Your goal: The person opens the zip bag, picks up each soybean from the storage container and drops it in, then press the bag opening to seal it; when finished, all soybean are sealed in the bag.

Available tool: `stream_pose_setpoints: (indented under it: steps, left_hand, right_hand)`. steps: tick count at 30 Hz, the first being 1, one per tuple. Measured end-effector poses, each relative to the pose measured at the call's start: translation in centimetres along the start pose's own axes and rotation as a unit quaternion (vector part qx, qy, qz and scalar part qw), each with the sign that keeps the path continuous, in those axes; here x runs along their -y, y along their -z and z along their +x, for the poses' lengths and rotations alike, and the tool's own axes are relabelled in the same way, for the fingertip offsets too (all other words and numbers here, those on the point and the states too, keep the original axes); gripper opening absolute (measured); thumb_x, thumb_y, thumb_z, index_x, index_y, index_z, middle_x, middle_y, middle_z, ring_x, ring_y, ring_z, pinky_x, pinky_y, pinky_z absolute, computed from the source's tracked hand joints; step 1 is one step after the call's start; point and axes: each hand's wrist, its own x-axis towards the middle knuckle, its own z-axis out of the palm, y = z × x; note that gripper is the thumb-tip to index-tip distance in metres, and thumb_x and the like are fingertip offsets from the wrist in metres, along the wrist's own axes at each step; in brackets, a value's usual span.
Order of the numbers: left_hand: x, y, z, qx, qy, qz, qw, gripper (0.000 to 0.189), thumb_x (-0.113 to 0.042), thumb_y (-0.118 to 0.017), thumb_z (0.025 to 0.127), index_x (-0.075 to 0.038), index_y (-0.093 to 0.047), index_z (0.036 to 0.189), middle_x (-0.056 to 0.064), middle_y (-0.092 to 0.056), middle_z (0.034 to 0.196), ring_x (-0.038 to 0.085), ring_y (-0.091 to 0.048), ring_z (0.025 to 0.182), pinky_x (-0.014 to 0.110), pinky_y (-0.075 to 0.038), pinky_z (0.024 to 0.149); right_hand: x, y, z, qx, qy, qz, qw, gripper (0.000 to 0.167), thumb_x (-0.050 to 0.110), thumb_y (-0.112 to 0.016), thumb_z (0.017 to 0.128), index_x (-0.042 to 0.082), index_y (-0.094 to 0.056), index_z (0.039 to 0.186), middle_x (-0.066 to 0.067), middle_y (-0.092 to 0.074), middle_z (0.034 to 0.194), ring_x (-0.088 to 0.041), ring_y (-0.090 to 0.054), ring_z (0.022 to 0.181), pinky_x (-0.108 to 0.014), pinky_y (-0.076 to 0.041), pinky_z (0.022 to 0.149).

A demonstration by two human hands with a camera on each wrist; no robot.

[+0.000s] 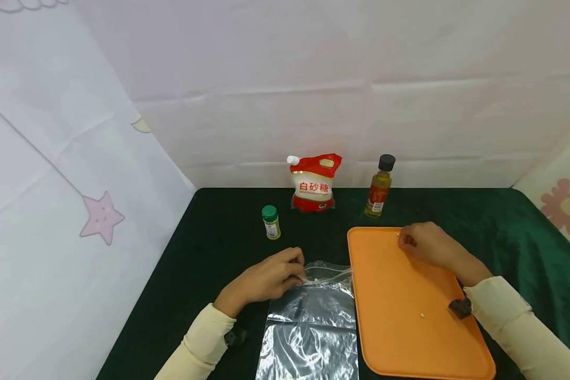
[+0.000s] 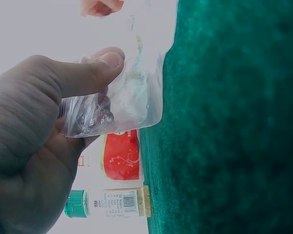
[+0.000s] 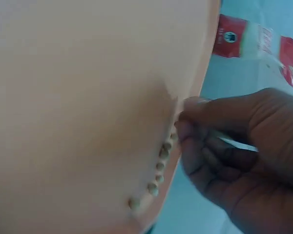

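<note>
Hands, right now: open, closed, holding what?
Left hand: closed, pinching the bag near its top.
Right hand: fingers curled at the tray's edge; can't tell if holding a bean.

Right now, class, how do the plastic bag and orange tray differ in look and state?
The plastic bag is clear at the top and shiny silver below; the orange tray is evenly coloured. The bag is creased, while the tray is smooth with a raised rim. The left hand pinches the bag's top; the right hand is at the tray's far edge. Both rest on green cloth.
</note>
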Motion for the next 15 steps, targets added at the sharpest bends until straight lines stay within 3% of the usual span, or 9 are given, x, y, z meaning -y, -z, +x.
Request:
stream_pose_setpoints:
  steps: [3, 5, 6, 7, 9, 12, 13, 14, 15]
  left_hand:
    - [0.0, -0.1, 0.1, 0.002, 0.003, 0.001, 1.0, 0.01, -0.01, -0.073, 0.093, -0.014, -0.076, 0.101, -0.003, -0.052, 0.109, 0.006, -0.049, 0.097, 0.014, -0.046, 0.083]
    - [0.0, -0.1, 0.1, 0.003, 0.006, 0.003, 1.0, 0.01, -0.01, -0.073, 0.093, -0.014, -0.076, 0.101, -0.004, -0.052, 0.109, 0.006, -0.049, 0.096, 0.014, -0.046, 0.083]
    - [0.0, -0.1, 0.1, 0.003, 0.006, 0.004, 1.0, 0.01, -0.01, -0.073, 0.093, -0.014, -0.076, 0.101, -0.004, -0.052, 0.109, 0.006, -0.049, 0.096, 0.014, -0.046, 0.083]
    - [0.0, -0.1, 0.1, 0.002, 0.006, 0.005, 1.0, 0.01, -0.01, -0.073, 0.093, -0.014, -0.076, 0.101, -0.004, -0.052, 0.109, 0.005, -0.048, 0.096, 0.014, -0.046, 0.083]
    - [0.0, -0.2, 0.1, 0.002, 0.006, 0.006, 1.0, 0.01, -0.01, -0.073, 0.093, -0.014, -0.076, 0.101, -0.004, -0.052, 0.109, 0.005, -0.048, 0.096, 0.015, -0.046, 0.083]
    - [0.1, -0.2, 0.1, 0.002, 0.006, 0.009, 0.9999, 0.01, -0.011, -0.073, 0.093, -0.015, -0.076, 0.101, -0.004, -0.052, 0.109, 0.005, -0.048, 0.096, 0.015, -0.046, 0.083]
    - [0.1, -0.2, 0.1, 0.002, 0.006, 0.009, 0.9999, 0.01, -0.011, -0.073, 0.093, -0.015, -0.076, 0.101, -0.004, -0.052, 0.109, 0.005, -0.048, 0.096, 0.015, -0.046, 0.083]
    - [0.1, -0.2, 0.1, 0.003, 0.007, 0.009, 0.9999, 0.009, -0.011, -0.073, 0.093, -0.015, -0.076, 0.101, -0.004, -0.052, 0.109, 0.005, -0.048, 0.096, 0.014, -0.046, 0.083]
    - [0.1, -0.2, 0.1, 0.004, 0.008, 0.009, 0.9999, 0.009, -0.011, -0.073, 0.094, -0.015, -0.076, 0.101, -0.004, -0.052, 0.109, 0.005, -0.048, 0.096, 0.014, -0.046, 0.083]
  right_hand:
    - [0.2, 0.2, -0.3, -0.021, -0.049, 0.105, 0.9931, 0.008, 0.021, -0.071, 0.096, 0.014, -0.074, 0.099, 0.002, -0.068, 0.091, -0.017, -0.061, 0.081, -0.037, -0.054, 0.073]
    - [0.4, 0.4, -0.5, -0.033, -0.081, 0.205, 0.9749, 0.023, 0.033, -0.07, 0.096, 0.013, -0.073, 0.108, -0.001, -0.07, 0.1, -0.021, -0.063, 0.089, -0.039, -0.056, 0.081]
    - [0.4, 0.4, -0.6, -0.036, -0.094, 0.265, 0.959, 0.029, 0.036, -0.07, 0.096, 0.012, -0.072, 0.113, -0.003, -0.069, 0.103, -0.022, -0.063, 0.092, -0.039, -0.056, 0.084]
    - [0.4, 0.4, -0.7, -0.036, -0.098, 0.331, 0.9378, 0.035, 0.037, -0.069, 0.096, 0.009, -0.069, 0.117, -0.005, -0.069, 0.106, -0.023, -0.063, 0.094, -0.038, -0.056, 0.087]
    - [0.5, 0.4, -0.9, -0.034, -0.081, 0.461, 0.8829, 0.038, 0.03, -0.067, 0.098, 0.0, -0.064, 0.122, -0.008, -0.067, 0.108, -0.022, -0.063, 0.096, -0.034, -0.055, 0.091]
    - [0.6, 0.1, -1.1, -0.014, -0.032, 0.619, 0.7849, 0.026, 0.011, -0.058, 0.103, -0.006, -0.059, 0.122, -0.01, -0.066, 0.109, -0.02, -0.063, 0.096, -0.03, -0.054, 0.092]
    - [0.7, 0.0, -1.2, -0.006, -0.015, 0.651, 0.7586, 0.022, 0.005, -0.054, 0.103, -0.006, -0.06, 0.121, -0.01, -0.066, 0.109, -0.02, -0.064, 0.096, -0.029, -0.054, 0.092]
    - [0.9, 0.0, -1.2, 0.002, -0.001, 0.672, 0.741, 0.02, 0.002, -0.052, 0.104, -0.006, -0.06, 0.12, -0.01, -0.066, 0.108, -0.02, -0.064, 0.096, -0.029, -0.054, 0.091]
    - [1.2, -0.1, -1.2, 0.007, 0.008, 0.678, 0.735, 0.019, 0.001, -0.05, 0.104, -0.004, -0.061, 0.118, -0.01, -0.066, 0.108, -0.019, -0.064, 0.096, -0.029, -0.054, 0.091]
